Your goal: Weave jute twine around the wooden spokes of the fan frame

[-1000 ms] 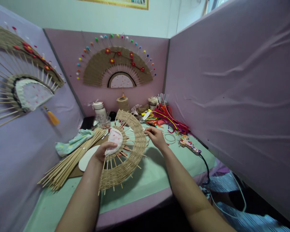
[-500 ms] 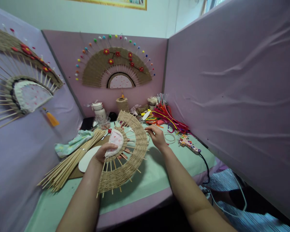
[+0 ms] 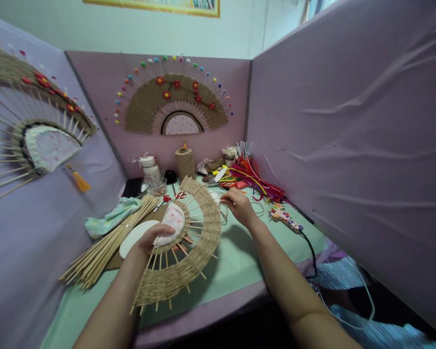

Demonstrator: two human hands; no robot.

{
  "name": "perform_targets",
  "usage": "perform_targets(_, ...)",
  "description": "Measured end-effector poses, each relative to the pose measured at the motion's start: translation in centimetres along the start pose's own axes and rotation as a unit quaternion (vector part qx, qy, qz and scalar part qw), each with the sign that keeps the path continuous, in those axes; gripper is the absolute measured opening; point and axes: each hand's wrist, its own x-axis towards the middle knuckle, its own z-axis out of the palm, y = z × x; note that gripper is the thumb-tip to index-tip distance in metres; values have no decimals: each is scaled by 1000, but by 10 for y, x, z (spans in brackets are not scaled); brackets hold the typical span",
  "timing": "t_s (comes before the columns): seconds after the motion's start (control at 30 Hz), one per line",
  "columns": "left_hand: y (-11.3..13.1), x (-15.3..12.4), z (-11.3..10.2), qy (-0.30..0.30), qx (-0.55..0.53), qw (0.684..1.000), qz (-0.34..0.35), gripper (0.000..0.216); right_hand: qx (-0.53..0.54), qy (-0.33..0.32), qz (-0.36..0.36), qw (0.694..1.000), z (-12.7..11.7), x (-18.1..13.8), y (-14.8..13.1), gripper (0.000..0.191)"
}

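A half-round woven fan [image 3: 208, 228] of tan cord on thin wooden sticks is tilted above the table. My left hand [image 3: 156, 237] grips it at the white, pink-dotted fabric centre, thumb in front and fingers behind the sticks. Just off the fan's right edge, my right hand [image 3: 238, 206] pinches a thin cord [image 3: 224, 213], which loops down from the fingertips beside the weave. The stick ends poke out past the outer edge of the woven band.
A bundle of sticks [image 3: 111, 242] and a white oval piece [image 3: 134, 238] lie left. Behind stand a twine spool [image 3: 185, 164] and a white bottle [image 3: 150, 168]. Red pipe cleaners [image 3: 256, 177] and a patterned glue gun [image 3: 285, 218] lie right. A finished fan [image 3: 141, 109] hangs on the back panel.
The fan has swung down and slightly left in my left hand. My right hand has moved a little away from its edge, with cord drawn out at the fingertips.
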Motion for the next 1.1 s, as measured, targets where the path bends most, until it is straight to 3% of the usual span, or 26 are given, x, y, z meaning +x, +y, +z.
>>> perform_targets(0.1, -8, -15, 1, 34, 15, 999, -10, 28, 9, -35, -30, 999, 0, 2, -9, 16)
perform_targets(0.23, -19, -24, 1, 41, 29, 998, -35, 35, 60, -47, -15, 997, 4, 2, -10, 14)
perform_targets(0.37, -24, -23, 2, -13, 30, 999, -37, 50, 142, -36, 63, 987, 10, -5, -4, 14)
perform_targets(0.5, -27, -20, 2, -52, 23, 997, -42, 57, 224, -42, 169, 959, 19, -14, -4, 13)
perform_targets(0.63, -28, -19, 4, -69, 27, 996, -48, 60, 249, -59, 208, 944, 25, -18, -9, 15)
perform_targets(0.87, -28, -20, 5, -52, 33, 997, -47, 65, 183, -37, 198, 962, 22, -19, -5, 18)
perform_targets(1.1, -30, -19, 10, -51, 31, 994, -88, 57, 157, -30, 99, 982, 18, -18, 2, 16)
